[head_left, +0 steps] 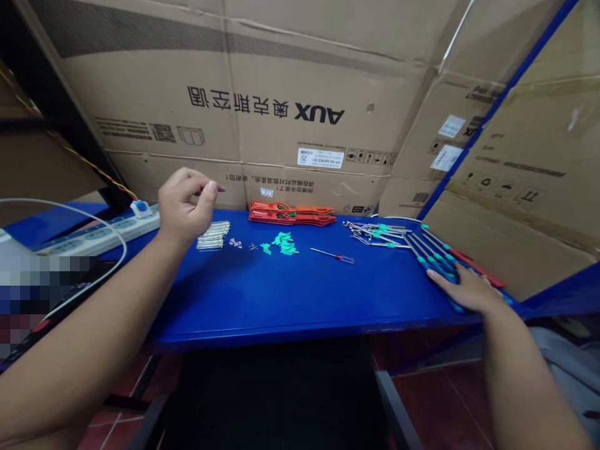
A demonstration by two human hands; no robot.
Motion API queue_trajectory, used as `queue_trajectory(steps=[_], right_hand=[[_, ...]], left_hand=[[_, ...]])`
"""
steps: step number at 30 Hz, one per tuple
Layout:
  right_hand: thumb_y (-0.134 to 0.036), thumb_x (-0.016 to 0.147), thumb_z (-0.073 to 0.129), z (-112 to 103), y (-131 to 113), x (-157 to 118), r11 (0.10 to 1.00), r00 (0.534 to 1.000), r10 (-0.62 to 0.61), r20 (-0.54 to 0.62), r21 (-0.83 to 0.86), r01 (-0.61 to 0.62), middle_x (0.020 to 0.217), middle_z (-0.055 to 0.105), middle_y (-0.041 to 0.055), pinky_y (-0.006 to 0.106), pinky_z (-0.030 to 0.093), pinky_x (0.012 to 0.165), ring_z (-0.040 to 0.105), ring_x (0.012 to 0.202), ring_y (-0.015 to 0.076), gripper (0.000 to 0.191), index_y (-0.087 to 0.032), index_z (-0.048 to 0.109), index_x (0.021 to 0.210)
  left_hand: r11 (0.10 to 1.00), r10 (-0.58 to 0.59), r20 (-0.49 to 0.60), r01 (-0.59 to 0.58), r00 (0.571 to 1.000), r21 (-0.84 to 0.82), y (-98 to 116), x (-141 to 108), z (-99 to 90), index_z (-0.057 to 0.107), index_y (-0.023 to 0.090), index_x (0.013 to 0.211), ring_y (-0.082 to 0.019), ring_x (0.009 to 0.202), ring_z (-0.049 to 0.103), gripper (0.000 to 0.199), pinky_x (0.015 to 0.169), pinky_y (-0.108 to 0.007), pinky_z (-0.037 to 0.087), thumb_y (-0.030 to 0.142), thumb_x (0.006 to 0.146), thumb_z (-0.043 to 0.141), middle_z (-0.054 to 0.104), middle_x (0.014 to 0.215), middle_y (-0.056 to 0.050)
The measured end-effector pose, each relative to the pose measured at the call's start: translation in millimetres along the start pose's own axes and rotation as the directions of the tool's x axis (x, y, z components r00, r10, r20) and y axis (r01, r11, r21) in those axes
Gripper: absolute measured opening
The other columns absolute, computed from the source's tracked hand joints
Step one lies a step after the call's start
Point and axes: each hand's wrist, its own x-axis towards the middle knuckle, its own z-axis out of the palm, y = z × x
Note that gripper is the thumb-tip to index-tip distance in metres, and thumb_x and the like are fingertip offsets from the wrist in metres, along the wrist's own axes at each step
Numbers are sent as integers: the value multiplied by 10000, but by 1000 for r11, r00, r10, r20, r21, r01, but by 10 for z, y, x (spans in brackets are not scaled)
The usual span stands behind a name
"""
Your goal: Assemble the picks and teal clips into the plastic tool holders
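Observation:
My left hand is raised above the left part of the blue table, its fingers curled in and the thumb near the index finger; nothing shows in it. Beneath it lies a row of clear, pale rods. On the right, my right hand rests over the blue handles of several long tools with metal shafts and teal collars, thumb to the left and the other fingers partly hidden. A red handle lies just behind that hand. Thin metal rods with teal collars are heaped to its left.
Red and orange plastic handle shells lie along the back cardboard wall. Small green parts, pink pieces and a screwdriver are mid-table. A power strip with a white cable sits at the left.

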Motion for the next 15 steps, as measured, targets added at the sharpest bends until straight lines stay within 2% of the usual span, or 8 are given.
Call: queue_trajectory(steps=[3, 6, 8, 10, 13, 15], right_hand=[[-883, 732, 428, 70, 9, 42, 999, 997, -32, -69, 28, 34, 1550, 387, 252, 701, 289, 1106, 306, 1406, 558, 1081, -126, 428, 1504], [-854, 731, 494, 128, 8, 81, 996, 988, -69, -141, 38, 75, 1471, 490, 262, 710, 349, 1061, 396, 1359, 549, 985, -166, 522, 1436], [-842, 745, 490, 138, 8, 97, 994, 984, -100, -147, 28, 105, 1454, 507, 265, 697, 366, 1060, 426, 1346, 534, 959, -155, 542, 1412], [-827, 770, 471, 120, 12, 98, 989, 982, -142, -128, 23, 146, 1460, 494, 278, 679, 367, 1072, 440, 1338, 529, 959, -116, 536, 1409], [-815, 786, 449, 49, 5, 90, 988, 986, -151, -67, 14, 153, 1486, 458, 286, 675, 366, 1074, 437, 1341, 525, 997, -75, 466, 1455], [-806, 787, 446, -10, -52, 111, 983, 976, -183, -114, -19, 182, 1493, 444, 289, 717, 353, 1051, 424, 1346, 531, 1006, -75, 421, 1479]], left_hand=[[1000, -9, 27, 9, 1000, -4, -5, -4, 8, 715, 199, 741, -158, 701, 570, 266, 659, -303, 438, 343, 875, 537, 592, 714, -37], [1000, 3, 48, -3, 999, -7, -25, -10, 18, 724, 198, 758, -161, 710, 577, 261, 665, -308, 439, 333, 882, 539, 604, 728, -40], [1000, 20, 50, -20, 999, -18, -33, -12, 21, 730, 192, 766, -155, 695, 570, 255, 654, -305, 433, 321, 884, 545, 605, 731, -40], [1000, 15, 51, -14, 999, -24, -29, -13, 16, 732, 189, 764, -155, 687, 566, 255, 645, -304, 429, 320, 880, 546, 600, 729, -40], [999, -52, 75, 53, 996, -8, -9, -18, 5, 730, 207, 758, -165, 705, 573, 269, 661, -308, 445, 358, 865, 536, 614, 753, -45], [995, -103, 88, 104, 991, -5, 3, -13, 8, 730, 219, 757, -172, 726, 582, 273, 689, -311, 463, 379, 857, 533, 633, 775, -49]])
